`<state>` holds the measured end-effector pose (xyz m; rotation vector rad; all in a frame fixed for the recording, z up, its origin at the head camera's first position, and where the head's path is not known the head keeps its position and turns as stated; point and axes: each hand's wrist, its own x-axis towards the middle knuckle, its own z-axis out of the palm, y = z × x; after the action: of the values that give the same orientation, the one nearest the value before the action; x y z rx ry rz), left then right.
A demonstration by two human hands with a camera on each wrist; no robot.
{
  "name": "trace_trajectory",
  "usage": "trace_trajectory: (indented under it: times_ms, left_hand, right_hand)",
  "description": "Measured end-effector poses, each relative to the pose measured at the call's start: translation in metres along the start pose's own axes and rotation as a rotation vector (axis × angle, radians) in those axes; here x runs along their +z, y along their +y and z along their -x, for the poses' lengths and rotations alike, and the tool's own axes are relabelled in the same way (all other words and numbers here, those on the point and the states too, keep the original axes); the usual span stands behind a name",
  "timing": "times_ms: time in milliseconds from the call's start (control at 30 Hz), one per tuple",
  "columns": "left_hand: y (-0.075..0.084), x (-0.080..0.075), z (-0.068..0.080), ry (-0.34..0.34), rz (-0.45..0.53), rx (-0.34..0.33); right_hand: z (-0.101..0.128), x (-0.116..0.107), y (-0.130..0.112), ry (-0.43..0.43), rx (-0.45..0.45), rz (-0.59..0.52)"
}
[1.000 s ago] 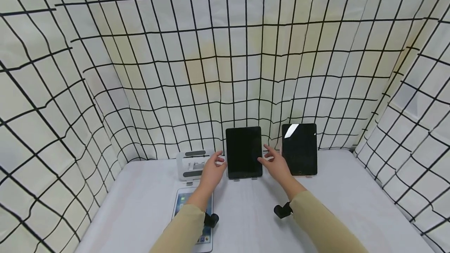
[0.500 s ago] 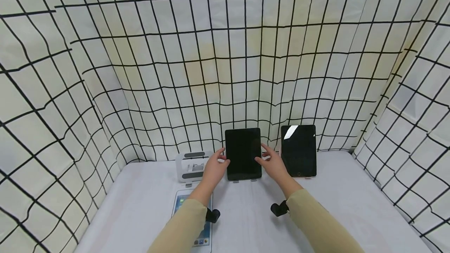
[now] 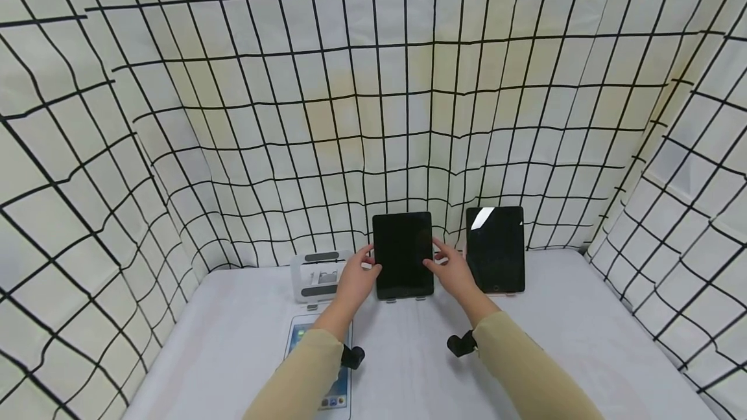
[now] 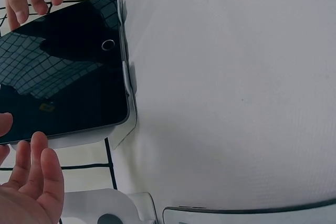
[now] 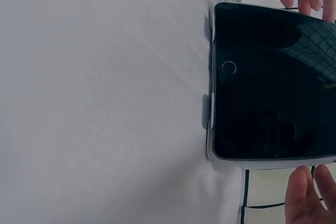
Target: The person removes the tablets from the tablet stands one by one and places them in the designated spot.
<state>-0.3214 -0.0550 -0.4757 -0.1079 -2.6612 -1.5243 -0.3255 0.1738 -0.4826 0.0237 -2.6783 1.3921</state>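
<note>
A dark-screened black tablet (image 3: 403, 255) stands upright on a small white stand (image 4: 129, 80) at the back of the white table (image 3: 408, 368). My left hand (image 3: 356, 277) is at its left edge and my right hand (image 3: 454, 272) at its right edge. Both thumbs reach the sides of the screen. The left wrist view shows my left hand (image 4: 32, 182) with straight fingers beside the tablet (image 4: 63, 72). In the right wrist view my right hand (image 5: 307, 198) lies just off the tablet (image 5: 273, 82) edge. Neither hand wraps round it.
A second black tablet (image 3: 495, 248) stands on a stand to the right. An empty white stand (image 3: 318, 274) sits to the left. A white tablet (image 3: 334, 386) with a lit screen lies flat under my left forearm. Grid-patterned cloth walls (image 3: 373, 115) close in three sides.
Over the last second both hands moved in from either side to the middle tablet's edges. In the last half second they have hardly shifted.
</note>
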Motion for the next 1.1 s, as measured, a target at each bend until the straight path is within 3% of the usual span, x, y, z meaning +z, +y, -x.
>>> trace_trajectory:
  times_ms: [233, 533, 900, 1100]
  left_hand:
    - [0.0, -0.003, 0.002, 0.004, -0.01, 0.009]
    - [-0.002, -0.003, 0.005, 0.065, 0.007, 0.018]
    - [-0.011, 0.003, 0.004, 0.069, -0.075, 0.08]
    - [-0.014, 0.004, 0.004, 0.074, -0.096, 0.118]
  right_hand:
    - [0.0, 0.0, 0.0, -0.006, -0.028, -0.028]
    - [0.004, 0.002, 0.009, 0.011, -0.077, -0.093]
    - [0.01, 0.002, 0.024, -0.001, -0.167, 0.048]
    - [0.011, 0.004, 0.03, -0.009, -0.18, 0.026]
